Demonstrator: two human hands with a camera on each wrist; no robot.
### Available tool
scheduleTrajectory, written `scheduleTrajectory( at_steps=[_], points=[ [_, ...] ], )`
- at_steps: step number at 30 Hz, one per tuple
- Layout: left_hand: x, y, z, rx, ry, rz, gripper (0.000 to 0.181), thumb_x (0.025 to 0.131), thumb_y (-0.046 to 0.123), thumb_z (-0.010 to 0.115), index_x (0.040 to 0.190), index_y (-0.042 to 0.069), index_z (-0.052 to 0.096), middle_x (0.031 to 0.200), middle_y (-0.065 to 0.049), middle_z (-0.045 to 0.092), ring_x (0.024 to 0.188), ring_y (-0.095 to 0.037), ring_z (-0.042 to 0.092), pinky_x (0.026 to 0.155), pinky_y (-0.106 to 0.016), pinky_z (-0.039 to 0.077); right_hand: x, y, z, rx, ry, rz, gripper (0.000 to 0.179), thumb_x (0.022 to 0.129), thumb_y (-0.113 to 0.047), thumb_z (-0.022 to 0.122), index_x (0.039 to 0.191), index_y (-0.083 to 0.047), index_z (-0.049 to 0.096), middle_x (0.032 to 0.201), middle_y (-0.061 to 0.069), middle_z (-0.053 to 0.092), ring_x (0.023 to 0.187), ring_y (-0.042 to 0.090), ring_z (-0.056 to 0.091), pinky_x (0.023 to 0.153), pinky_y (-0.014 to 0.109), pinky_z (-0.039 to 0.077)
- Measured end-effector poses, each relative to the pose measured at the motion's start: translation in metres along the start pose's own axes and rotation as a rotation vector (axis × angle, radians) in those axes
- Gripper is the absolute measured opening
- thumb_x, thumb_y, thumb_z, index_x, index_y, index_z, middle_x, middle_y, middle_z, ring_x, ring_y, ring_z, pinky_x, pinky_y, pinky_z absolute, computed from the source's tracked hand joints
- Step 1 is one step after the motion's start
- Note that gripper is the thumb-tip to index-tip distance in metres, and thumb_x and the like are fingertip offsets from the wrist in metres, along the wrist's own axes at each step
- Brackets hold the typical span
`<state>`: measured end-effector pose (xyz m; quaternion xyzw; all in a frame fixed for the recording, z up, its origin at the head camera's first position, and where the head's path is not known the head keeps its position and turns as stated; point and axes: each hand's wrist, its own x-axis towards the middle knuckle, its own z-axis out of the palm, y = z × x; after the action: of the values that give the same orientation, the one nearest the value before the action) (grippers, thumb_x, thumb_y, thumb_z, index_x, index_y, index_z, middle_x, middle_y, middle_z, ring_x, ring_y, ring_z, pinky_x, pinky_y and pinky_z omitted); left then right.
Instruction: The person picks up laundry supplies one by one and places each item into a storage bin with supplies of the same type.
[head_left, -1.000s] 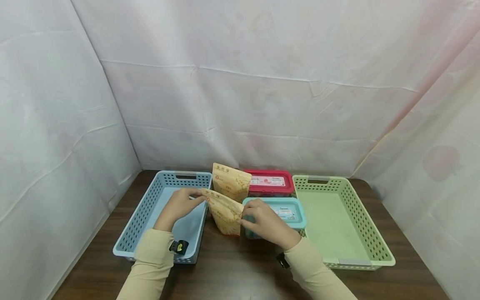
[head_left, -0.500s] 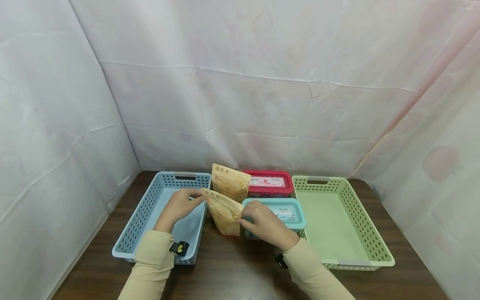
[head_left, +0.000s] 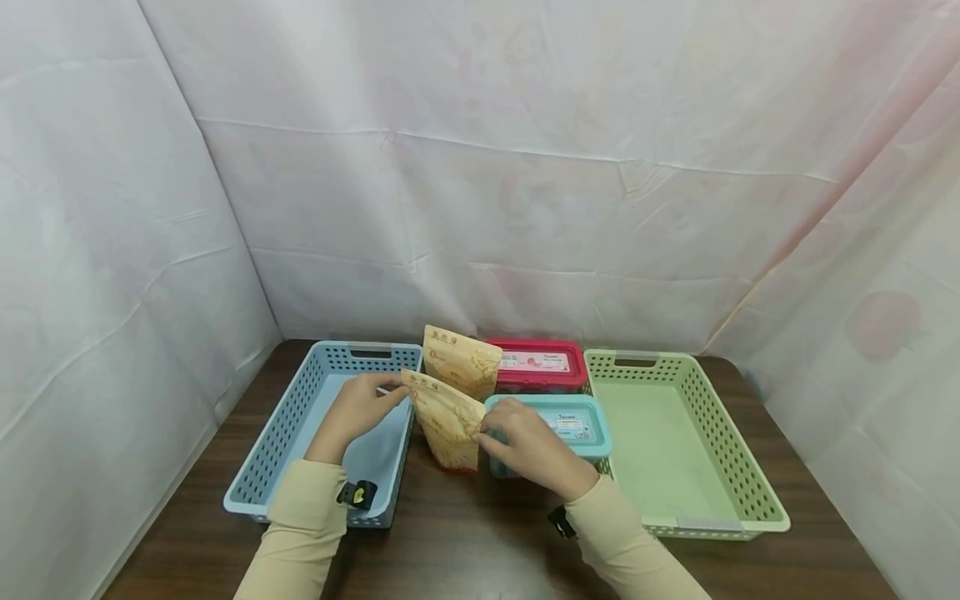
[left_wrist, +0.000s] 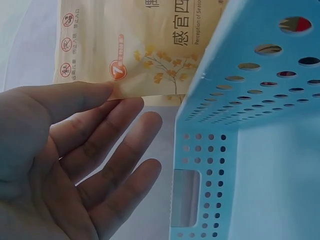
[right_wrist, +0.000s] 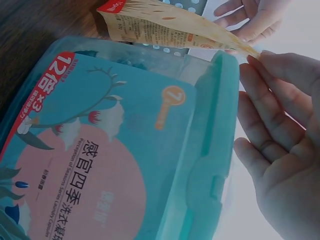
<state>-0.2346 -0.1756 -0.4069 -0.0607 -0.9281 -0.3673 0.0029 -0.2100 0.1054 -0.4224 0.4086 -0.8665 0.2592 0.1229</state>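
Note:
My left hand (head_left: 358,415) pinches the upper left edge of a beige stand-up pouch (head_left: 448,425) between thumb and forefinger. In the left wrist view, the other fingers of that hand spread loosely below the pouch (left_wrist: 135,60). At the opposite top corner, my right hand (head_left: 531,443) pinches the pouch edge, its thumb and fingertip meeting there in the right wrist view. The pouch stands slightly tilted between the two baskets. Behind it is a second beige pouch (head_left: 459,360). Right below my right hand sits a laundry capsule box with a turquoise lid (head_left: 581,427).
On the left, a blue perforated basket (head_left: 270,442) lies beneath my left hand and forearm. A green basket (head_left: 738,437) stands at the right. Between them, at the back, is a red-lidded box (head_left: 540,367). White curtains hang behind the dark wooden table (head_left: 480,550).
The held pouch's top edge has risen slightly and tipped back a little. Both hands keep their grip almost in place.

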Motion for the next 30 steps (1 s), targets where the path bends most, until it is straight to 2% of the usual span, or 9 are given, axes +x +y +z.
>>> scheduleTrajectory(
  at_steps=[14,21,30],
  points=[
    [0.000,0.006,-0.004,-0.011,0.045,0.037,0.034,0.100,0.034,0.062,0.122,0.008,0.071,0.123,-0.015,0.067,0.102,-0.032,0.066,0.076,-0.048,0.056,0.001,-0.009,-0.009,0.043,0.087,-0.030,0.005,0.091,-0.015,0.076,0.086,-0.012,0.074,0.083,-0.008,0.066,0.083,0.012,0.055,0.072,0.026,0.051],
    [-0.002,0.014,-0.011,-0.046,0.086,0.069,0.037,0.101,0.034,0.062,0.122,0.005,0.071,0.123,-0.016,0.067,0.107,-0.035,0.065,0.080,-0.051,0.055,0.003,-0.014,-0.016,0.051,0.153,-0.063,0.005,0.089,-0.013,0.079,0.087,-0.011,0.074,0.082,-0.006,0.066,0.082,0.010,0.051,0.070,0.024,0.049],
    [-0.005,0.020,-0.016,-0.071,0.111,0.078,0.037,0.101,0.034,0.062,0.123,0.006,0.070,0.125,-0.016,0.066,0.113,-0.036,0.062,0.086,-0.054,0.053,0.004,-0.018,-0.024,0.061,0.174,-0.061,0.006,0.088,-0.014,0.080,0.090,-0.011,0.075,0.085,-0.006,0.068,0.083,0.010,0.052,0.070,0.024,0.049]
  ],
)
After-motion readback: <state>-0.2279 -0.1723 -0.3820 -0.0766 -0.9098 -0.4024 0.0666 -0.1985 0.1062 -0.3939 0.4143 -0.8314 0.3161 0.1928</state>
